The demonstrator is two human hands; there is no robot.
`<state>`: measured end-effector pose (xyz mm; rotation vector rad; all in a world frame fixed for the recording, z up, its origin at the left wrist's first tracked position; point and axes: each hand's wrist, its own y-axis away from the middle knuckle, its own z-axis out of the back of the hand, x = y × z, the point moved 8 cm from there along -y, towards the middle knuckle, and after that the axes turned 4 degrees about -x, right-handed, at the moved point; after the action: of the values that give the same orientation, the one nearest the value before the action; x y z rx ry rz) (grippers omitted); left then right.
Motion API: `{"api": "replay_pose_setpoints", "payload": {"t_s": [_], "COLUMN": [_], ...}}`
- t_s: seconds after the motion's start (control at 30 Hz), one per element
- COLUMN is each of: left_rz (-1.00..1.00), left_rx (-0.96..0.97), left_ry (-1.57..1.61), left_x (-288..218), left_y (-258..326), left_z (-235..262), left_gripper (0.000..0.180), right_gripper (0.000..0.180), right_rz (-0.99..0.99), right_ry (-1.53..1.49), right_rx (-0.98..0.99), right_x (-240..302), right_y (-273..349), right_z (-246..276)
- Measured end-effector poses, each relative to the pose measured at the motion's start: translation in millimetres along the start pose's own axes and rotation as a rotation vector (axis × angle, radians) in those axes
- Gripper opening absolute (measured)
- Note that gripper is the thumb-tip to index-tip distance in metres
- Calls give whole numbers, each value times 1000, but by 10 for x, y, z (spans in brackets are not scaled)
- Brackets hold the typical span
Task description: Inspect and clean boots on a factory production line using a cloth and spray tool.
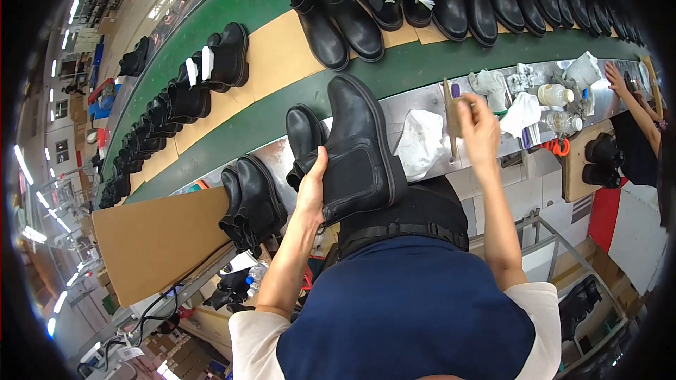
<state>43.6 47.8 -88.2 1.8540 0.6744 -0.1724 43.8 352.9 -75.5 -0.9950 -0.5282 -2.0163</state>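
Note:
My left hand [310,193] grips a black leather ankle boot [354,116] by its shaft, thumb across the elastic side panel. The boot tilts over my lap, toe pointing away and sole facing right. Behind it, partly covered, another black boot [303,129] rests at the bench edge. My right hand [480,132] hovers over the metal bench with curled fingers; whatever is in them, if anything, is hidden. Just left of its fingertips are a flat tan strip [451,118] and a small purple-capped item [455,89]. A smudged white cloth [420,143] lies between boot and right hand.
Rows of black boots [345,17] line the green conveyor [271,123] on brown card. Another pair [255,197] stands left beside a cardboard sheet [162,239]. Rags, bottles [555,95] and orange-handled scissors [557,146] lie right, near another person's hand [617,79].

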Motion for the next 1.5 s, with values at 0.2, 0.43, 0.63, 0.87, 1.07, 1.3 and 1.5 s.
{"api": "replay_pose_setpoints", "payload": {"t_s": [0.2,0.43,0.63,0.87,1.07,1.3,1.5], "left_rz": [-58,-256,-647,-244,-371,-206,-74], "left_rx": [-51,-123,27,-503,-162,354,559], "left_ry": [-11,-571,-615,-353,-77,337,487], "left_x": [-17,33,-467,65,36,-440,-122], "left_y": [-164,-338,290,-1202,-1296,-399,-770], "left_z": [84,-57,0,2391,1033,-328,-261], "left_gripper": [52,44,28,54,70,38,46], "right_gripper": [30,29,25,97,81,63,63], "right_rz": [394,701,395,-336,-490,-641,-669], "right_ry": [560,568,278,-134,-670,-1030,-1042], "right_rx": [-138,534,398,634,519,692,652], "right_x": [-485,-534,-217,-347,-464,-955,-855], "right_y": [-121,745,337,805,677,556,701], "right_z": [-192,-1285,-1011,-2086,-2243,-1859,-1862]}}
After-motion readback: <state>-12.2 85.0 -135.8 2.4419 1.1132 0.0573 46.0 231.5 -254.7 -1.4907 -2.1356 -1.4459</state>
